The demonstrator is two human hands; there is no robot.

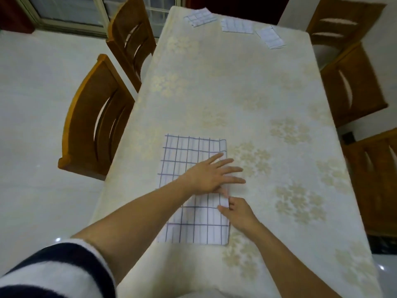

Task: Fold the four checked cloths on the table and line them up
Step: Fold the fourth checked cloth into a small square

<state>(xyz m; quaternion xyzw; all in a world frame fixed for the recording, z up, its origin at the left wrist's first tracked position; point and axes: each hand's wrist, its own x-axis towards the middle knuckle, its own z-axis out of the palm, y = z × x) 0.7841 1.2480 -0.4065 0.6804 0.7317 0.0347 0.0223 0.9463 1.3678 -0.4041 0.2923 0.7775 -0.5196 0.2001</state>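
A white cloth with dark blue checks [184,160] lies as a long strip on the near part of the table [247,87]. My left hand [211,175] lies flat on its middle, fingers straight and spread past the right edge. My right hand [238,212] pinches the cloth's right edge just below the left hand. Three folded checked cloths lie at the far end: one at the left [200,17], one in the middle [237,26], one at the right [270,37], each at a different angle.
The table carries a cream tablecloth with pale flower prints. Two wooden chairs [96,117] stand along the left side, and several more [354,82] along the right. A window [71,11] is at the far left.
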